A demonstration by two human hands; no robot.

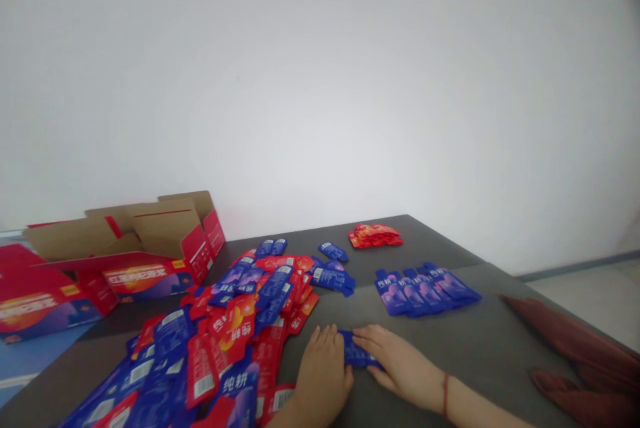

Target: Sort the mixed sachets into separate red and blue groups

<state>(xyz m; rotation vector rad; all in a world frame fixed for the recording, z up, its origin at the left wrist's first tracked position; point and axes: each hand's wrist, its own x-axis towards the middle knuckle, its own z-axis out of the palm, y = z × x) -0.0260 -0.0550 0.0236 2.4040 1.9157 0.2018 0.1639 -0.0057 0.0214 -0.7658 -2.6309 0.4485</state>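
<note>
Near the front middle of the table, both my hands are on one or more blue sachets lying flat on the dark top. My left hand, fingers together, presses against their left edge. From the right, my right hand grips the same sachets with its fingers curled over them; a thin red cord circles that wrist. How many sachets are under the hands is partly hidden. Left of my hands spreads a loose pile of red sachets mixed with blue ones. Ahead to the right, several blue sachets lie overlapped in a fanned row.
A stack of red sachets lies near the table's far edge. Open red cardboard boxes stand at the left. Dark reddish-brown cloth lies at the right edge. A white wall rises behind the table.
</note>
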